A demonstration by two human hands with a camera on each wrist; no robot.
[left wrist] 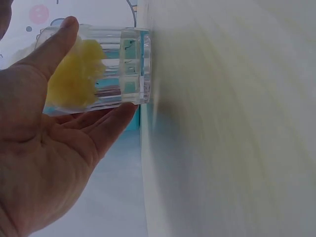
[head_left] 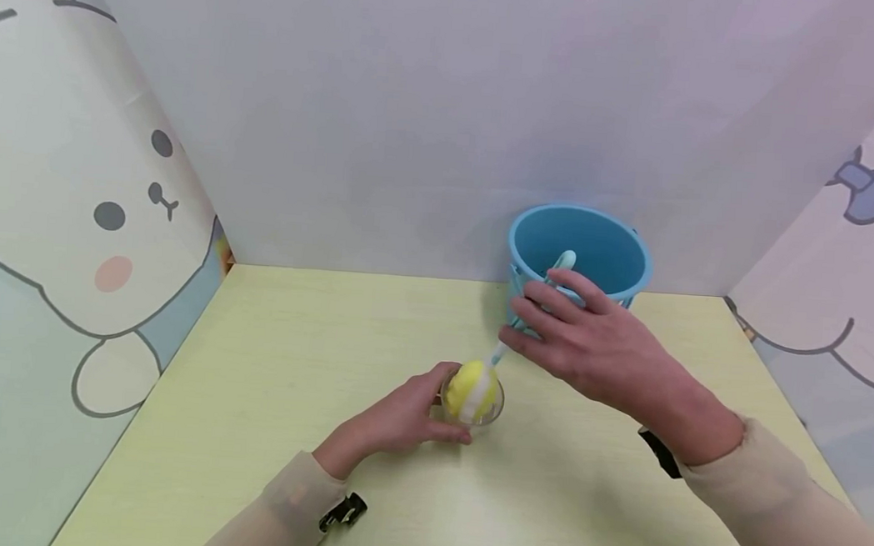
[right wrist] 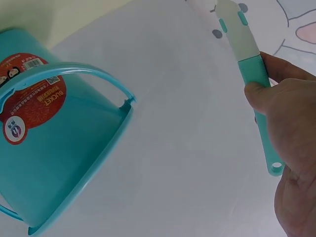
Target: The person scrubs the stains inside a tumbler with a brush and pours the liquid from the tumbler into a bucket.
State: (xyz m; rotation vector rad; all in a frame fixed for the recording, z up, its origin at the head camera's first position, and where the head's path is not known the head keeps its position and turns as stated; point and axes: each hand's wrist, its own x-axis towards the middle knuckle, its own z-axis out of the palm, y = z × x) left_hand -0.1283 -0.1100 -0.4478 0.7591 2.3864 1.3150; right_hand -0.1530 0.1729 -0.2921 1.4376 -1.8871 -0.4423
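Observation:
My left hand (head_left: 413, 412) grips a clear glass (left wrist: 134, 66) that stands upright on the table, thumb on one side and fingers on the other. The yellow sponge head (head_left: 467, 390) of a cup brush, crossed by a white band, sits inside the glass, and in the left wrist view it stops short of the thick base. Above and to the right, my right hand (head_left: 591, 337) pinches the brush's teal and white handle (right wrist: 253, 70), which slants up from the glass toward the back right. The sponge lies outside the right wrist view.
Behind my right hand, a blue plastic bucket (head_left: 517, 249) stands near the back wall (head_left: 355, 134). Its carrying handle (right wrist: 89, 67) hangs at its side, next to a red label (right wrist: 49, 94). Side panels with cartoon animals (head_left: 53, 158) flank the pale yellow table (head_left: 291, 322).

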